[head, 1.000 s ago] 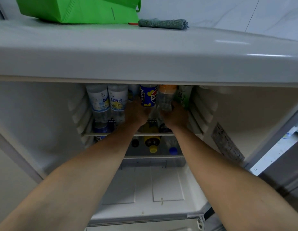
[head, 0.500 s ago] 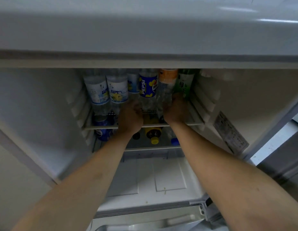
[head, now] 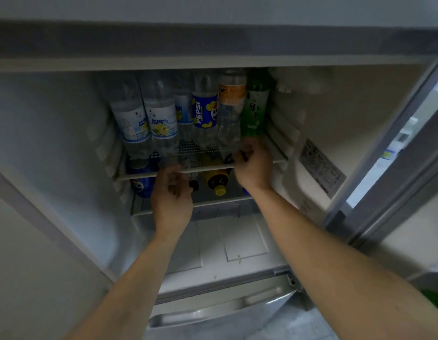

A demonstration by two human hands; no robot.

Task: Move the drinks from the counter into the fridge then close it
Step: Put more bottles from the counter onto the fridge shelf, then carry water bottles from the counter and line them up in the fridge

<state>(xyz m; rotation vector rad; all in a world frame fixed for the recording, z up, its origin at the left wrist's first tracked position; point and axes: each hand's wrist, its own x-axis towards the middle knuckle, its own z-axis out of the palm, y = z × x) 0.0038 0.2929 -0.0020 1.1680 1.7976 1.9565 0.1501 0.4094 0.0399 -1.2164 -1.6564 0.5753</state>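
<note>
Inside the open fridge (head: 65, 148), the upper shelf (head: 139, 176) carries several upright bottles. From the left stand two clear lemon-water bottles (head: 161, 119), a Pepsi bottle (head: 204, 114), an orange-labelled clear bottle (head: 231, 106) and a green tea bottle (head: 254, 109). My left hand (head: 172, 195) hovers just in front of the shelf edge, fingers loosely curled, holding nothing. My right hand (head: 253, 165) is at the shelf edge below the orange-labelled and green bottles, fingers curled, with no bottle in its grasp.
On the lower shelf lie a blue Pepsi bottle (head: 139, 185), a yellow-capped bottle (head: 216, 180) and a dark-capped one. The fridge door (head: 406, 143) stands open at the right. A grey drawer handle (head: 213, 312) sits below the fridge floor.
Both hands have drawn back from the bottles toward the shelf's front edge, the left hand furthest. The view has dropped, so the fridge top with the green bag is out of frame.
</note>
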